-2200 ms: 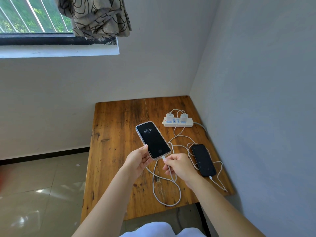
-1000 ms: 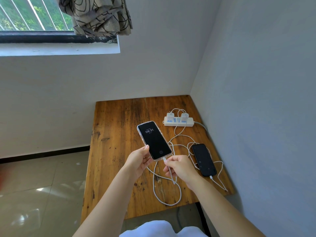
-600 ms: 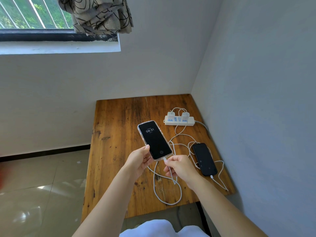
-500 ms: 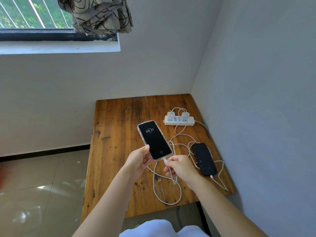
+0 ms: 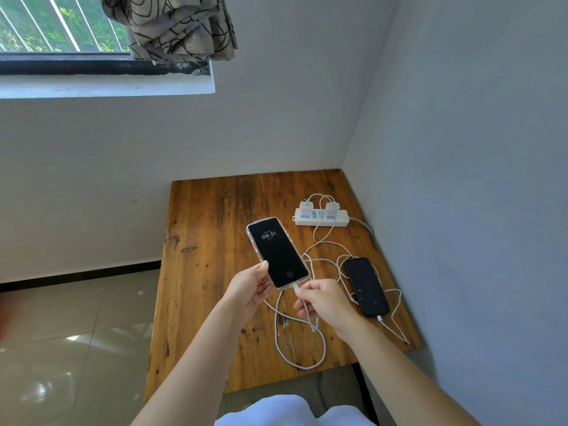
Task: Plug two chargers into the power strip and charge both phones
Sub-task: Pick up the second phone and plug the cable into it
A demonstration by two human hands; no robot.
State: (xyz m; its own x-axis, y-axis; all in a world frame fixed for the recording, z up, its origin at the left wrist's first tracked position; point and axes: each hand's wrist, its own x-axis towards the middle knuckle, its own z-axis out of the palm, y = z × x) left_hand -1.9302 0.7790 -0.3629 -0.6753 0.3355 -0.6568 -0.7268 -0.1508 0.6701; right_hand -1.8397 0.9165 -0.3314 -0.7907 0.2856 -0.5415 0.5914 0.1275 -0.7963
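My left hand [image 5: 250, 292] holds a clear-cased phone [image 5: 276, 252] above the wooden table [image 5: 209, 256]; its screen shows 08:31. My right hand [image 5: 324, 302] pinches the white cable plug [image 5: 295, 287] at the phone's bottom edge. A second, dark phone [image 5: 366, 286] lies flat near the right wall with a white cable in its near end. Two white chargers [image 5: 319, 208] sit in the white power strip [image 5: 322, 218] at the back of the table. Their white cables [image 5: 299, 339] loop over the table.
The table stands in a room corner, with walls behind it and on its right. A window with a bunched patterned curtain [image 5: 178, 26] is up at the left. Tiled floor [image 5: 70, 333] lies to the left of the table.
Both hands and the lit phone stay almost in place. The view has shifted only slightly.
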